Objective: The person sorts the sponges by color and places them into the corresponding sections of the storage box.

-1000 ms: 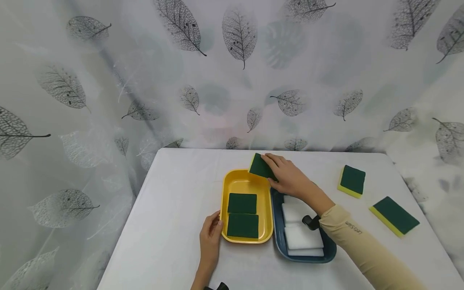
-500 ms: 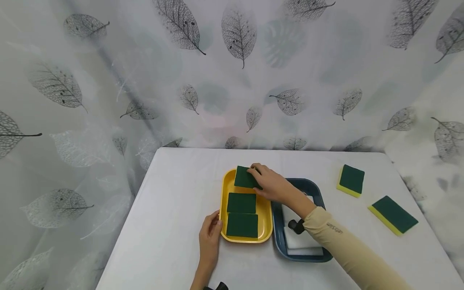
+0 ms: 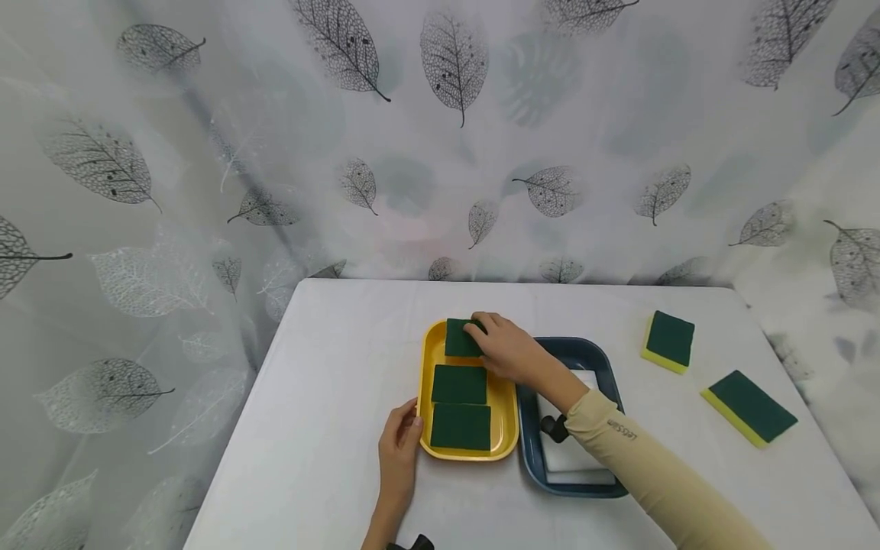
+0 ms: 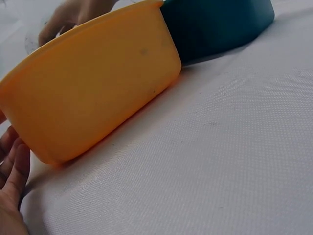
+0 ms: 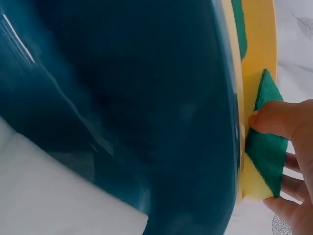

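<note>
My right hand (image 3: 505, 347) pinches a green-and-yellow scouring sponge (image 3: 458, 338) at the far end of a yellow plastic basin (image 3: 509, 428). In the right wrist view the thumb presses the sponge's green face (image 5: 269, 147), with other fingers along its opposite edge. Two more scouring sponges, one (image 3: 459, 384) in the middle and one (image 3: 461, 427) at the near end, lie green side up in the basin. My left hand (image 3: 400, 443) touches the basin's left side; in the left wrist view its fairly straight fingers (image 4: 18, 169) rest against the outer wall.
Right beside the yellow basin stands a dark blue basin (image 3: 580, 348) holding several white blocks (image 3: 574, 452), partly hidden under my right forearm. Two scouring sponges, one (image 3: 670, 340) farther back and one (image 3: 752, 409) nearer, lie on the white table (image 3: 330, 382) at the right.
My right hand has moved left and down with the sponge, from above the yellow basin's back right corner into its far end. The left hand has stayed at the basin's side.
</note>
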